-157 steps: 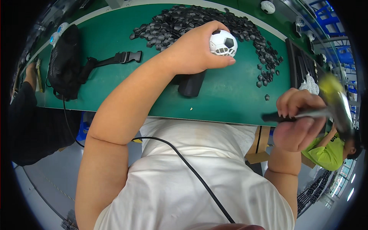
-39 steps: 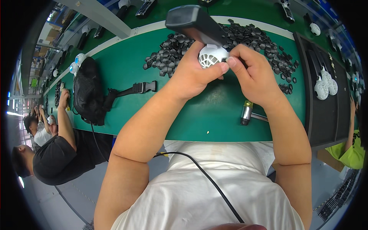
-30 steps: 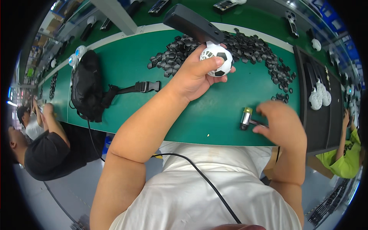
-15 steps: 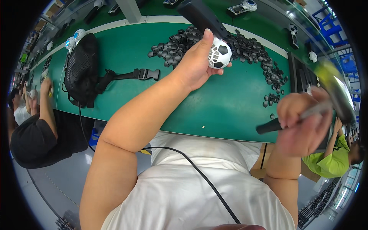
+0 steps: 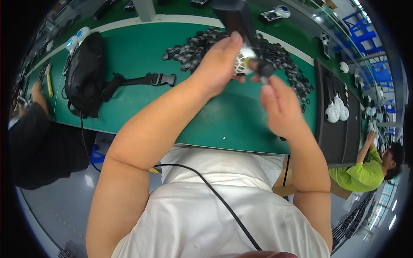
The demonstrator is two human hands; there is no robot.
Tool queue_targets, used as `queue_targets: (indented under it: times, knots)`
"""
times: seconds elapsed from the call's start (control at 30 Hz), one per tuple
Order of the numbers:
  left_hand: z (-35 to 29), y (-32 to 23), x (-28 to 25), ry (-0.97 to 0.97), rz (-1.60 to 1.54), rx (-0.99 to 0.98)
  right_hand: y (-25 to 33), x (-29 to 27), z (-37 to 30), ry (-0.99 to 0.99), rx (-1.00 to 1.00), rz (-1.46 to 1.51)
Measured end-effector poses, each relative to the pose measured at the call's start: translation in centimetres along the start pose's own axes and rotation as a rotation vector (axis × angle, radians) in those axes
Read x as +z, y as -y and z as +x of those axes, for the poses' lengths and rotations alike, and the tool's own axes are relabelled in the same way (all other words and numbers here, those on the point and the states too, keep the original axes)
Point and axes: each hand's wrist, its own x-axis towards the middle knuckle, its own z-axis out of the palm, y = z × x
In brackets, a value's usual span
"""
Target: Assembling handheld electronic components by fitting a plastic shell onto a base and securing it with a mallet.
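My left hand (image 5: 217, 64) is closed around a white soccer-style ball (image 5: 239, 65) fixed to a thick black handle (image 5: 236, 19), which points away from me. My right hand (image 5: 283, 107) grips a mallet (image 5: 265, 69) with a black and yellow head. Its yellow face is at the ball's right side; blur hides whether they touch. Behind both hands, a heap of small black pieces (image 5: 189, 53) spreads over the green table (image 5: 206, 116).
A black mesh bag (image 5: 88, 73) with a buckled strap (image 5: 159, 80) lies on the left. On the right, a dark tray (image 5: 337, 146) holds white balls (image 5: 337, 111). One person in yellow-green (image 5: 359, 174) sits at right, another in black (image 5: 38, 142) at left.
My right hand has swung the mallet leftward and away from me, from the right side to the ball. The left hand still holds the ball, whose handle has tipped slightly.
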Motion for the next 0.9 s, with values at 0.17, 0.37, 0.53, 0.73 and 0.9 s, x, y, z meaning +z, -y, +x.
queue_targets:
  times: [0.17, 0.37, 0.53, 0.73, 0.9]
  knots:
    - [-0.5, -1.5, 0.0, -0.091, 0.078, -0.086, -0.3, -1.2, -1.3, 0.375, 0.187, 0.012]
    - [-1.6, -0.9, 1.8, -0.043, 0.774, 0.109, -1.1, -1.2, 0.6, -0.420, 0.079, 0.267]
    - [-2.9, -1.2, 2.8, 0.074, 1.015, 0.203, -3.0, -4.8, 3.6, -0.158, -0.111, 0.209]
    - [-2.0, -2.0, 1.5, 0.061, 0.776, 0.304, -6.7, -6.3, 6.5, -0.190, 0.251, 0.790]
    - [-0.1, 0.0, 0.3, -0.249, 0.735, 0.509, -8.7, -3.5, 13.0, -0.347, 0.290, 0.151]
